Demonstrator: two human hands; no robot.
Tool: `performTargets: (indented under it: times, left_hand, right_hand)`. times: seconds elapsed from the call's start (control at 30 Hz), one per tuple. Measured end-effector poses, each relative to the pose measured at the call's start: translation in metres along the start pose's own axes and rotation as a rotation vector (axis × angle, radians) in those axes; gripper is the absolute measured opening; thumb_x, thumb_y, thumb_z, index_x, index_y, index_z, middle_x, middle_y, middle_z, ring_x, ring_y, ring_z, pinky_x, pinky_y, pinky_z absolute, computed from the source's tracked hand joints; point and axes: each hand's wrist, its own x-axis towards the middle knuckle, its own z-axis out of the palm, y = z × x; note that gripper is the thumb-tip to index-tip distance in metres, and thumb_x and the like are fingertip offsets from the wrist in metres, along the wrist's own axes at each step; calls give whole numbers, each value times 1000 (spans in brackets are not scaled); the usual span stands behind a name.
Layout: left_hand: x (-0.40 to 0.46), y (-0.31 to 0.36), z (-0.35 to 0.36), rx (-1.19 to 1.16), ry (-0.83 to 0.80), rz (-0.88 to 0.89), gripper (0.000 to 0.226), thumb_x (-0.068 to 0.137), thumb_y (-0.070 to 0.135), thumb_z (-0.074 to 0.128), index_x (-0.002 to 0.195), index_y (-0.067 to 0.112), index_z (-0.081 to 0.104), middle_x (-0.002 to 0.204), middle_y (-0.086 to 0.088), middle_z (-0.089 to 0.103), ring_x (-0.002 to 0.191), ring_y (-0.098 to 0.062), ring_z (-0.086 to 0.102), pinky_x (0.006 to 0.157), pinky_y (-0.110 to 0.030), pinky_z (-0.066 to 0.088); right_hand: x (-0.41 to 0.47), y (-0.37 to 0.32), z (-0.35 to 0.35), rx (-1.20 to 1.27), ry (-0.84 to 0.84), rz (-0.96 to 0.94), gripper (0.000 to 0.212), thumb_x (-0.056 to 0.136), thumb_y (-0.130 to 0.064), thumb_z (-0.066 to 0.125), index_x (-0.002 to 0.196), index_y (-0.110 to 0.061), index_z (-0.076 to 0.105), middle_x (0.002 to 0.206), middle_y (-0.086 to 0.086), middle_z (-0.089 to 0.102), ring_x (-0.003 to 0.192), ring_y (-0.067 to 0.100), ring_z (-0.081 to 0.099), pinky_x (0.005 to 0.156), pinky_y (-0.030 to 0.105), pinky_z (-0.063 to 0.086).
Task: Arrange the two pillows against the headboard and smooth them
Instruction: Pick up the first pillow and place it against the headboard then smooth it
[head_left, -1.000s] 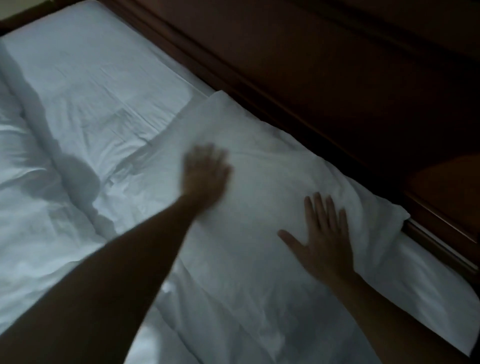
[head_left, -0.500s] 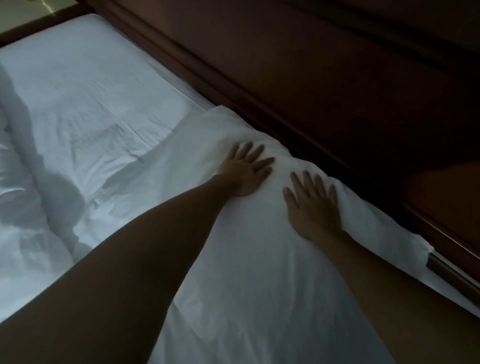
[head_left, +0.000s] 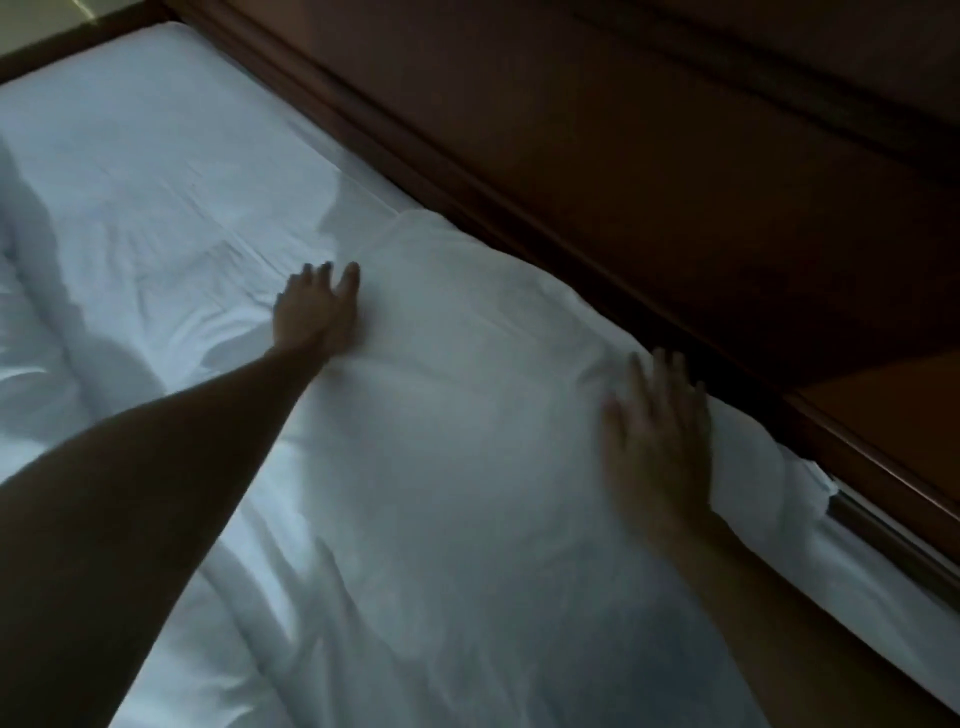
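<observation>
One white pillow (head_left: 467, 415) lies flat on the bed, its long side against the dark wooden headboard (head_left: 649, 182). My left hand (head_left: 317, 312) rests flat at the pillow's left edge, fingers spread, partly on the sheet. At the pillow's right end, close to the headboard, my right hand (head_left: 660, 441) presses flat with fingers apart; it is blurred. Neither hand grips anything. A second pillow is not in view.
A white wrinkled sheet (head_left: 156, 208) covers the mattress to the left. Rumpled white bedding (head_left: 31, 332) lies at the far left edge. A brown wooden nightstand surface (head_left: 893, 415) stands at the right beside the headboard.
Both hands have slid apart from the pillow's middle: the left hand out to the left edge, the right hand out toward the right end.
</observation>
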Motion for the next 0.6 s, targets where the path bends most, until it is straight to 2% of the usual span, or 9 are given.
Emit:
performTargets:
  times: [0.07, 0.13, 0.2, 0.33, 0.43, 0.53, 0.6]
  left_hand:
    - [-39, 10, -1, -48, 38, 255, 64, 102, 57, 33, 148, 16, 50, 159, -15, 41, 148, -31, 35, 120, -44, 25]
    - [-83, 15, 3, -26, 38, 463, 58, 102, 53, 36, 147, 19, 51, 160, -12, 40, 149, -30, 33, 120, -44, 24]
    - [-119, 3, 13, -1, 19, 531, 55, 104, 51, 34, 150, 23, 47, 164, -9, 33, 153, -28, 23, 123, -45, 16]
    - [-136, -43, 23, 128, -60, 335, 56, 103, 61, 18, 158, 47, 21, 171, 4, 7, 158, -22, -3, 124, -50, -5]
    - [-135, -45, 21, 125, -136, 200, 61, 100, 66, 13, 158, 50, 9, 171, 3, -6, 157, -26, -12, 123, -53, -10]
    - [-146, -63, 3, 82, -246, -26, 71, 93, 77, 10, 158, 49, 2, 171, 4, -13, 156, -32, -13, 123, -57, -6]
    - [-164, -87, -13, 152, -345, -52, 92, 79, 90, 1, 159, 46, -1, 171, 4, -9, 157, -32, -5, 123, -58, 6]
  right_hand:
    - [-6, -61, 3, 80, 11, -233, 67, 105, -56, 27, 158, -17, 40, 167, 15, 30, 157, 32, 22, 126, 54, 18]
    - [-24, -108, 17, 78, -30, -421, 66, 103, -59, 35, 156, -21, 44, 167, 15, 31, 157, 32, 22, 125, 56, 17]
    - [-47, -128, 31, 14, -93, -484, 69, 102, -63, 33, 159, -24, 39, 169, 12, 26, 159, 29, 17, 125, 56, 14]
    - [-79, -98, 34, 17, -46, -485, 67, 103, -62, 40, 158, -24, 41, 169, 10, 27, 158, 30, 17, 124, 57, 18]
    - [-117, -53, 32, -28, -24, -450, 72, 101, -65, 40, 160, -24, 36, 170, 8, 22, 159, 31, 13, 124, 57, 17]
    - [-168, -11, 27, -54, -29, -381, 78, 99, -67, 43, 161, -20, 32, 171, 11, 20, 159, 33, 15, 124, 58, 18]
    - [-201, 12, 24, -71, -66, -355, 82, 99, -67, 45, 161, -17, 31, 171, 13, 19, 158, 34, 16, 124, 58, 19]
